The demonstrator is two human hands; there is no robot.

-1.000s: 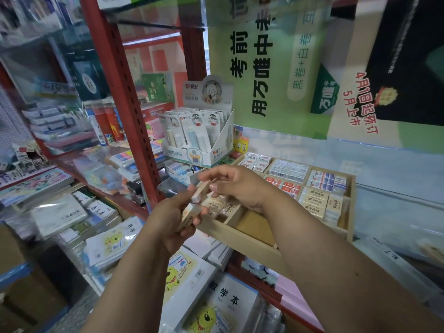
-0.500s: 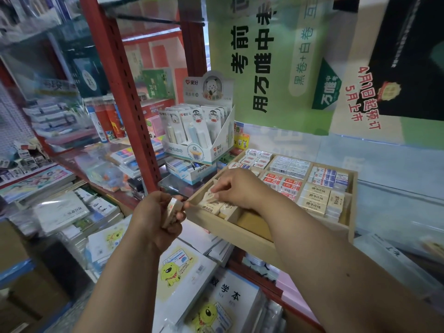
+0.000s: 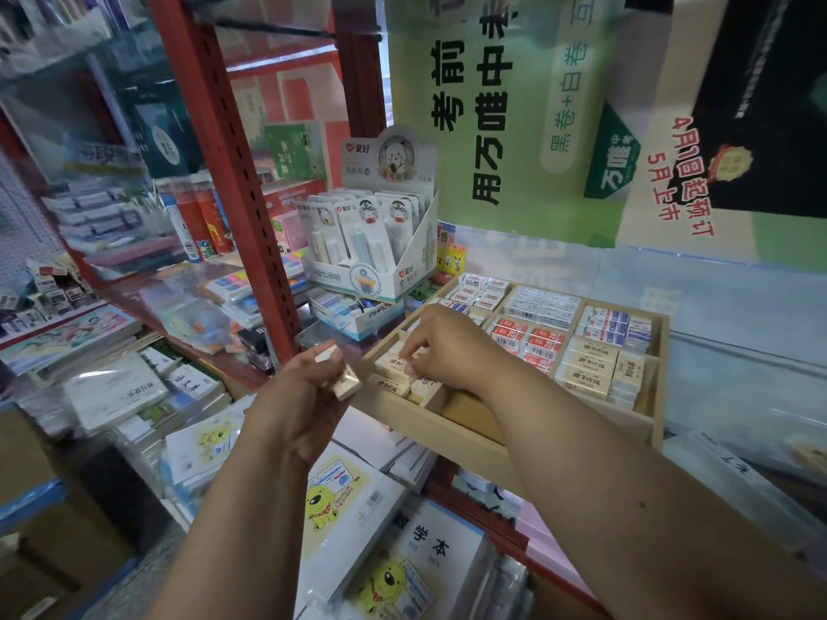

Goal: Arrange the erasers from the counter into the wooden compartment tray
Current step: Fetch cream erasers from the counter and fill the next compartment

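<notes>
Shop shelf: hands (image 3: 447, 346) set cream erasers (image 3: 394, 373) in wooden tray (image 3: 447, 436)

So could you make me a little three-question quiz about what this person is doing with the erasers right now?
1. True or false: the left hand holds cream erasers outside the wooden tray.
2. Where is the right hand working?
A. the near-left compartment
B. the far-right compartment
C. the white display box
3. Fill in: the red-and-white erasers lie in a ______ compartment of the tray.

Key
1. True: the fingers grip them just left of the tray's edge.
2. A: its fingertips are down among the cream erasers in the tray there.
3. Middle.
</notes>
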